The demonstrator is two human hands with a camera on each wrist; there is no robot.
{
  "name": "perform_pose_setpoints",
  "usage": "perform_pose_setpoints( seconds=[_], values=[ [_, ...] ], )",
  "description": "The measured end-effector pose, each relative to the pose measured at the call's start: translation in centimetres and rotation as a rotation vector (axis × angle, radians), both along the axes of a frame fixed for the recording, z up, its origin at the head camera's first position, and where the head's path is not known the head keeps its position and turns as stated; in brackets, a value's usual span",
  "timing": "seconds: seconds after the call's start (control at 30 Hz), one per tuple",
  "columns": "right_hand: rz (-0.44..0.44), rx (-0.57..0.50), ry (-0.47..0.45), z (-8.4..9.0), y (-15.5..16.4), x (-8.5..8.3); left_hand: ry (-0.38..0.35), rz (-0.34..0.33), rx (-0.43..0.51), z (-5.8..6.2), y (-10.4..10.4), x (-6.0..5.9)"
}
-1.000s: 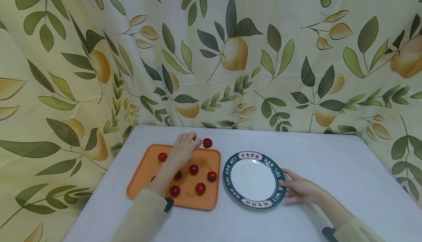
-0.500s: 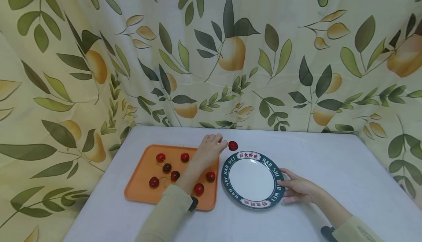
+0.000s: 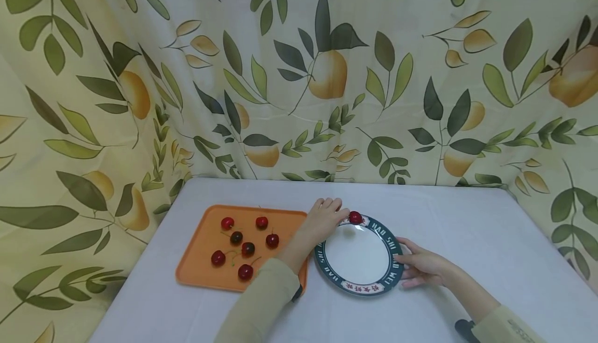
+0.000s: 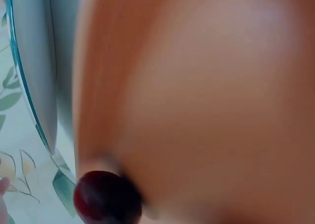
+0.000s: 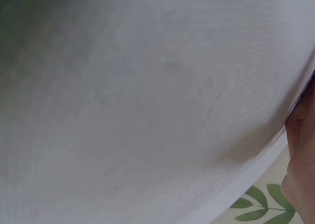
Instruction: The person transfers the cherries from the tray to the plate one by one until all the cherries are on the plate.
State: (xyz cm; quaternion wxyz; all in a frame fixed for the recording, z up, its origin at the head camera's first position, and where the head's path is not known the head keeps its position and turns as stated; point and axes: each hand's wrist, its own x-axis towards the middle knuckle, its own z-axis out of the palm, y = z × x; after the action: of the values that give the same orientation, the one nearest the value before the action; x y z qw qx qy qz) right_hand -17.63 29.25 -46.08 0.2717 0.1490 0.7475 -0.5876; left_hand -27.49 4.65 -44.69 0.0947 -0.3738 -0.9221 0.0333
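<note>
Cherry (image 3: 355, 218) in left grip (image 3: 327, 218)

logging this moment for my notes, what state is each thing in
Held cherry, over the far rim of the plate
Left hand, holding that cherry at its fingertips
Right hand, gripping the plate's rim
Plate, face up
Orange tray, lying flat, partly hidden by the left sleeve
Seven visible cherries, lying on the tray
White tablecloth, spread out
Printed curtain, hanging

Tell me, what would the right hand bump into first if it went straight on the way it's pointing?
The plate, whose edge the right hand holds. Past that, the left hand seems next in line, though its height is unclear.
</note>
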Motion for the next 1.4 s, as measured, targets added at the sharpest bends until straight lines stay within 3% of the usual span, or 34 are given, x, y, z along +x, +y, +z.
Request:
perform_pose_setpoints(
  seconds=[0.3, 0.57, 1.2, 1.4],
  values=[
    [-0.001, -0.008, -0.006, -0.1, 0.1, 0.1, -0.03, -0.002, -0.078, -0.2, 2.0, 0.0],
    [0.002, -0.007, -0.008, 0.2, 0.0, 0.1, -0.097, -0.001, -0.125, -1.2, 3.1, 0.3],
    [0.003, -0.035, -0.009, 0.1, 0.0, 0.1, -0.148, 0.02, -0.106, -2.2, 4.0, 0.9],
    [-0.008, -0.026, -0.007, -0.1, 0.0, 0.1, -0.113, 0.03, -0.104, -2.5, 4.1, 0.8]
  ],
)
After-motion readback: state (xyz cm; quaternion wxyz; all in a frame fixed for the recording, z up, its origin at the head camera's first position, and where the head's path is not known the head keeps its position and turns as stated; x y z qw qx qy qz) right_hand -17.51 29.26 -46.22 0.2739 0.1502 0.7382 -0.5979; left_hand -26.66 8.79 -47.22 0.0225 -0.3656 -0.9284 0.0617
